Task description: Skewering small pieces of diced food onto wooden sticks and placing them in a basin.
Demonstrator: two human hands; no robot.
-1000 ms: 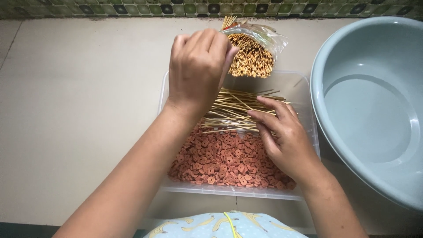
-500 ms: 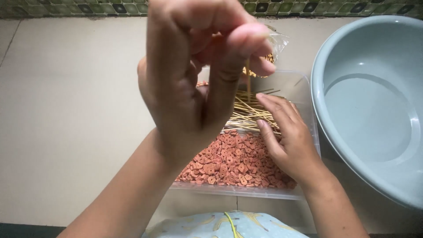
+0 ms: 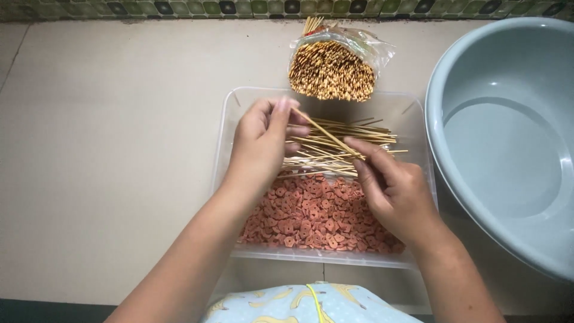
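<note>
A beige counter carries a clear tray of pink slices and loose skewers. The left hand and right hand pinch one skewer between their fingers. A bagged skewer bundle lies beyond; a grey basin sits right.

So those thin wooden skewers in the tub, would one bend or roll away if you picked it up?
Probably stiff but snappable: the skewer spans straight between the left hand and right hand without sagging, yet it is very thin. It looks light. Being round, it might roll on a flat surface, though the loose skewers lie in a heap inside the clear tub.
</note>
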